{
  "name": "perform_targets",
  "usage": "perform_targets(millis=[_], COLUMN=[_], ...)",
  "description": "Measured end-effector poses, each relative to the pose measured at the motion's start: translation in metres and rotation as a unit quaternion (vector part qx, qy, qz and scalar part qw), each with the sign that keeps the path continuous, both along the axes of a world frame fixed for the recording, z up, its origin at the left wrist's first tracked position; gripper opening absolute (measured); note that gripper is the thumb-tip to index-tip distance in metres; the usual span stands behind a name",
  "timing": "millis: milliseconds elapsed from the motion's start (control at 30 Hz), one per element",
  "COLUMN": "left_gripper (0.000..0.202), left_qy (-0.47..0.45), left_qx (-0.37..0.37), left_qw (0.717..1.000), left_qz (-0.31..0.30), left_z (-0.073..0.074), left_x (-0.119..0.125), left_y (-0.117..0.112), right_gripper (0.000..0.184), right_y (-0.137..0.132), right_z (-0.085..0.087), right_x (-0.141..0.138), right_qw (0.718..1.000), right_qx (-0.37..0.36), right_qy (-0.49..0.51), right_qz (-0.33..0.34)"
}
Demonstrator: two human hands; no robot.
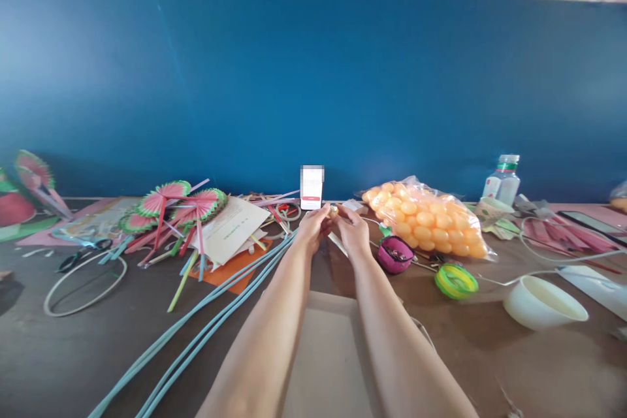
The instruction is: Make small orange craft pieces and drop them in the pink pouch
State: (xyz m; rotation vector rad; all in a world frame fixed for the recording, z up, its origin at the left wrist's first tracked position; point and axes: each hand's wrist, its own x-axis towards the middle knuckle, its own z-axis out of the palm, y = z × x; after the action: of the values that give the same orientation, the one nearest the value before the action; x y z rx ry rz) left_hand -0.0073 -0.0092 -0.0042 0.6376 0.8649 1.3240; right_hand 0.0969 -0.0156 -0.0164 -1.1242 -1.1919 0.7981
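Note:
Both arms stretch forward over the table, and the hands meet close to the blue partition. Between the fingertips of my left hand [315, 226] and my right hand [353, 228] is a small shiny gold-coloured piece [334, 209], too small to name. The fingers of each hand are closed and bent toward it, partly hiding it. Just behind the hands a phone [311, 188] stands upright with a lit white screen. Beneath my forearms lies a flat grey-brown board [328, 346]. Long pale blue strips [235, 284] run past my left wrist.
To the left lie watermelon-patterned paper fans [164, 199], a printed sheet [228, 228] and scissors [83, 260]. Rightward are a bag of orange balls [426, 219], a purple pouch [394, 255], a yellow-green bowl [455, 281], a white cup [543, 304] and a bottle [503, 181]. The blue partition [313, 78] closes off the back.

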Motion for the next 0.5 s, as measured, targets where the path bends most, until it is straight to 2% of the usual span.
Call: perform_targets(millis=[133,233,333,400,500], left_gripper=[0.033,0.030,0.029,0.029,0.027], left_qy=[0.002,-0.008,-0.004,-0.007,0.000], left_qx=[-0.026,-0.042,-0.048,-0.049,-0.068], left_qw=[0.999,0.997,0.997,0.997,0.995], left_qz=[0.036,0.068,0.065,0.065,0.074], left_z=[-0.002,-0.005,-0.008,-0.010,-0.008], left_x=[-0.001,-0.001,-0.001,-0.001,-0.002], left_y=[0.003,0.008,0.011,0.011,0.011], right_gripper=[0.040,0.041,0.036,0.033,0.032], right_y=[-0.004,-0.012,-0.020,-0.024,-0.027], right_z=[0.001,0.014,0.039,0.060,0.095], right_x=[-0.006,-0.012,-0.021,-0.026,-0.026], right_qw=[0.996,0.987,0.979,0.976,0.972], right_qx=[0.006,0.054,0.121,0.152,0.170], right_qy=[-0.071,-0.111,-0.109,-0.110,-0.140], right_qz=[-0.055,-0.108,-0.122,-0.106,-0.083])
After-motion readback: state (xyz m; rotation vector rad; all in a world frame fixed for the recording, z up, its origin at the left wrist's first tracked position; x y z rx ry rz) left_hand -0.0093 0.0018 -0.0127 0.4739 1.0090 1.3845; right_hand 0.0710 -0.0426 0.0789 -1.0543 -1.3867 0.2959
